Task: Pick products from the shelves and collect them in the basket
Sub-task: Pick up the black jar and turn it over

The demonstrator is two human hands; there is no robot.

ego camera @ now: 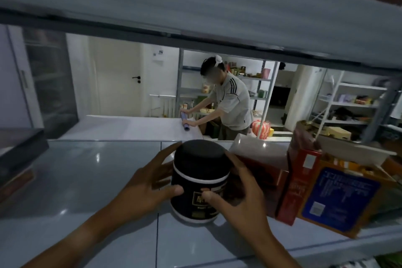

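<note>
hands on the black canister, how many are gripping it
2. The left hand holds the black canister's left side; the right hand holds its right side, thumb on the label. Fingers behind it are hidden.

- Setting: stockroom or mock shop.
- Evidence: grey metal shelf (87,180) holding boxed goods (339,198); open racks (261,85) of packaged products behind; a person (230,102) working at a white counter (130,126).

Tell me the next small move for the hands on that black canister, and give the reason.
Probably lift the black canister straight up and draw it back off the shelf. The left hand and right hand already grip its sides, it stands upright on the shelf, and red boxes stand close on its right, so sideways motion looks risky.
</note>
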